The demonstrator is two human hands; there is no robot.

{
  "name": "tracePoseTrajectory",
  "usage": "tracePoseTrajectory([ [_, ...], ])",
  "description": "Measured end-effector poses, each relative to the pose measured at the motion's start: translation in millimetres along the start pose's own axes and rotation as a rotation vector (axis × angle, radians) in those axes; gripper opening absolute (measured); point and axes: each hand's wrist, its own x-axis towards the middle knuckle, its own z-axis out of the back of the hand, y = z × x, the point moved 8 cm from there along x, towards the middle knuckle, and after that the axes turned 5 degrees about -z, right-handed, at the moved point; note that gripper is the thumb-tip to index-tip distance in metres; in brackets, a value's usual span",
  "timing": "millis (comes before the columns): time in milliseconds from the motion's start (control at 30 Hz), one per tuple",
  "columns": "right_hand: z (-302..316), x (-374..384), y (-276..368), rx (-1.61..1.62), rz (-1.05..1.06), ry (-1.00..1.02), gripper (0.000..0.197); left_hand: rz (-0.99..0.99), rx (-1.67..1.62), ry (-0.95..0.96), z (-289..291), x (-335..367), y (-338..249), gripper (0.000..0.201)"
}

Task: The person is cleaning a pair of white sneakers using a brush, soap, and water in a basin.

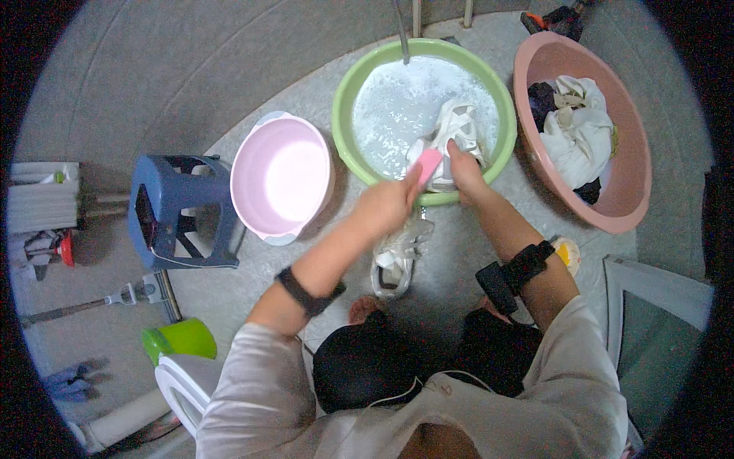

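My left hand (388, 205) is closed around a pink brush (429, 163), which lies against a white sneaker (457, 122). The sneaker is tilted over the near rim of a green basin (344, 126) of foamy water. Its near end is gripped by my right hand (465, 172), thumb on top. My fingers partly hide the brush and the shoe. A second white shoe (394, 264) stands on the floor just below the basin, between my feet and its rim.
A pink-white basin (243, 183) and a blue stool (164, 206) stand on the left. The pink tub (633, 180) at right holds clothes. A grey hose (402, 34) hangs over the green basin. A green bin (187, 339) and a white toilet (180, 382) are lower left.
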Motion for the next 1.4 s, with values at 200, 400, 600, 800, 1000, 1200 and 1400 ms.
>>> tracePoseTrajectory([
  [200, -13, 14, -11, 0.084, 0.081, -0.04, 0.06, 0.051, 0.0, -0.063, 5, 57, 12, 0.039],
  [400, -7, -17, 2, 0.252, -0.018, -0.091, 0.052, 0.082, -0.049, 0.106, 0, 3, 0, 0.039],
  [600, -13, -4, -3, 0.209, -0.004, 0.065, 0.046, 0.06, -0.077, 0.031, 0, 45, 10, 0.04],
  [800, -10, -27, 12, 0.453, -0.054, 0.046, 0.048, 0.055, -0.055, 0.014, 3, 26, -9, 0.039],
  [1000, -10, -37, 18, 0.612, -0.025, 0.155, 0.056, 0.01, -0.01, 0.064, -5, 23, -17, 0.037],
  [1200, -19, -47, 32, 0.621, 0.002, 0.125, 0.067, -0.051, 0.101, -0.021, -8, 41, -24, 0.042],
  [1400, -20, -41, 22, 0.792, -0.107, 0.393, 0.07, -0.057, 0.201, 0.144, -13, -10, -22, 0.043],
])
